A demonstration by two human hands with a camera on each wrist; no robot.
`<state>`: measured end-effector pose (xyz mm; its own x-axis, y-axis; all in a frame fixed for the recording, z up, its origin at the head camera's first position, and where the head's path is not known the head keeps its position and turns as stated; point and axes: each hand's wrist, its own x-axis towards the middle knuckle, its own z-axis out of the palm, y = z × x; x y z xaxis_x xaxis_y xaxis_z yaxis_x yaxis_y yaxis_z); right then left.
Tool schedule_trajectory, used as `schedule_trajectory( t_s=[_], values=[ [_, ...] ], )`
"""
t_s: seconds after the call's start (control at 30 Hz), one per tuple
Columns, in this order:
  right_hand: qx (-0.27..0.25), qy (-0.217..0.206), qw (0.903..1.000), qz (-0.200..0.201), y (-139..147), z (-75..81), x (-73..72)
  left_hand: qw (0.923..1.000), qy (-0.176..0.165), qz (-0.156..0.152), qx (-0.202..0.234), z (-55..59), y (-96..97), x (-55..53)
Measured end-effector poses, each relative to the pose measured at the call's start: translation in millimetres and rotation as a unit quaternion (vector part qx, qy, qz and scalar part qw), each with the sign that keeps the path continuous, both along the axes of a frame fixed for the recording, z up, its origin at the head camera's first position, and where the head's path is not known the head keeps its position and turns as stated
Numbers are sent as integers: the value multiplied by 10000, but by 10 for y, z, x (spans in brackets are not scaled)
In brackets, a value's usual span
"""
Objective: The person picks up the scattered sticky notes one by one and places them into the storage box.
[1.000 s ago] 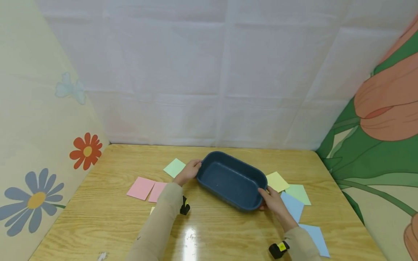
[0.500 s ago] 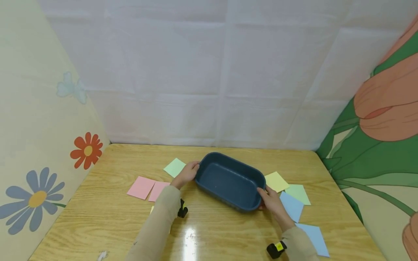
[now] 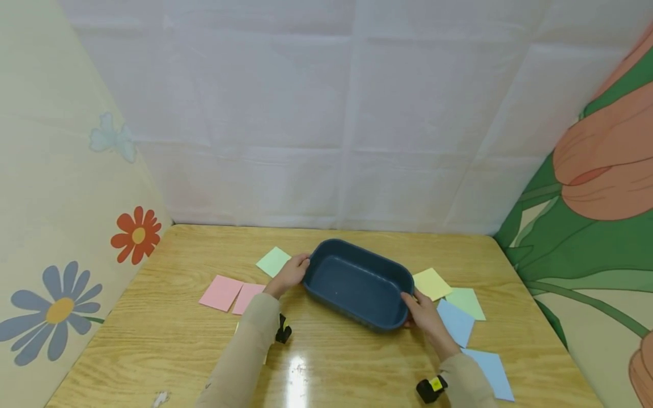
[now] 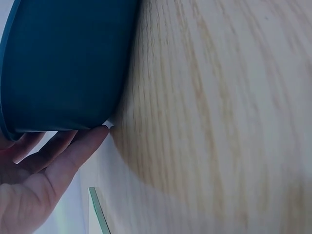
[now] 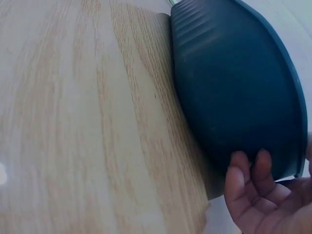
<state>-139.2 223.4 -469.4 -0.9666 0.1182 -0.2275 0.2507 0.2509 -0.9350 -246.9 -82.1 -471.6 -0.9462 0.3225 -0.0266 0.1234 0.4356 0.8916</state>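
A dark blue, rounded rectangular plastic basin (image 3: 359, 283) with no contents visible sits slantwise in mid-table, its left end farther back. My left hand (image 3: 289, 276) holds the left end. In the left wrist view, the fingers of the left hand (image 4: 41, 185) lie against the basin's outer wall (image 4: 68, 68), low near its base. My right hand (image 3: 427, 314) grips the opposite end, thumb over the rim. Two fingertips of the right hand (image 5: 268, 200) press the ribbed basin's outer side (image 5: 234, 87) in the right wrist view. Its base is at or very near the tabletop.
Left of the basin lie pink paper squares (image 3: 221, 293) and a green one (image 3: 273, 262). On the right are yellow (image 3: 432, 284), green (image 3: 466, 303) and blue squares (image 3: 456, 323). A white cloth (image 3: 326, 113) hangs behind the wooden table (image 3: 336, 368).
The basin has shifted slightly left and toward me, both hands moving along with it and keeping their hold. The paper squares stay where they were.
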Motion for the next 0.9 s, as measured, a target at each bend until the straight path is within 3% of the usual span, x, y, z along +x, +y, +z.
schedule_trajectory(
  t_s=[0.23, 0.47, 0.7, 0.9],
  values=[
    [120, 29, 9999, 105, 2, -4, -16, 10000, -25, 55, -16, 24, -39, 55],
    [135, 45, 9998, 166, 18, -17, -33, 9980, -558, -175, 248, 34, -111, 115],
    [154, -4, 9996, 226, 14, -2, -52, 9958, -764, -222, 458, 16, -154, 140],
    [106, 48, 9996, 268, 2, 16, -55, 9942, -847, -377, 547, 136, -180, 222]
  ],
)
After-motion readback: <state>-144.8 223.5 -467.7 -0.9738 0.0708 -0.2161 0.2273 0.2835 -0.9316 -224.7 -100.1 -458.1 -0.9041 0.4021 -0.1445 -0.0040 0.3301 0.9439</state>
